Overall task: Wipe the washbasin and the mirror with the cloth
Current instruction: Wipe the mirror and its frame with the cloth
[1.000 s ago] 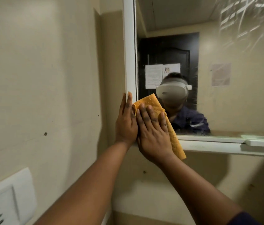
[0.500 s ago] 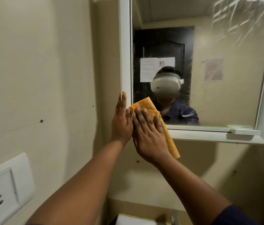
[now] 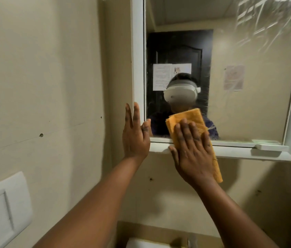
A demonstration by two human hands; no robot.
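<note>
A white-framed mirror (image 3: 248,51) hangs on the beige wall, with smeared streaks at its upper right. My right hand (image 3: 193,153) lies flat on a folded orange cloth (image 3: 189,117), pressing it against the glass and the frame's lower edge near the bottom left corner. The cloth's lower end hangs below the frame. My left hand (image 3: 135,135) rests with fingers apart on the frame's left side, thumb on the frame's inner edge. A sliver of the white washbasin (image 3: 141,244) shows at the bottom edge.
A white wall socket plate (image 3: 3,210) sits on the left wall at the lower left. A small white ledge (image 3: 271,146) juts from the mirror frame's bottom right. The mirror reflects a dark door with papers on it.
My right hand has slid the cloth to the right, away from the left hand, onto the glass. The view has tilted down, so the basin edge shows.
</note>
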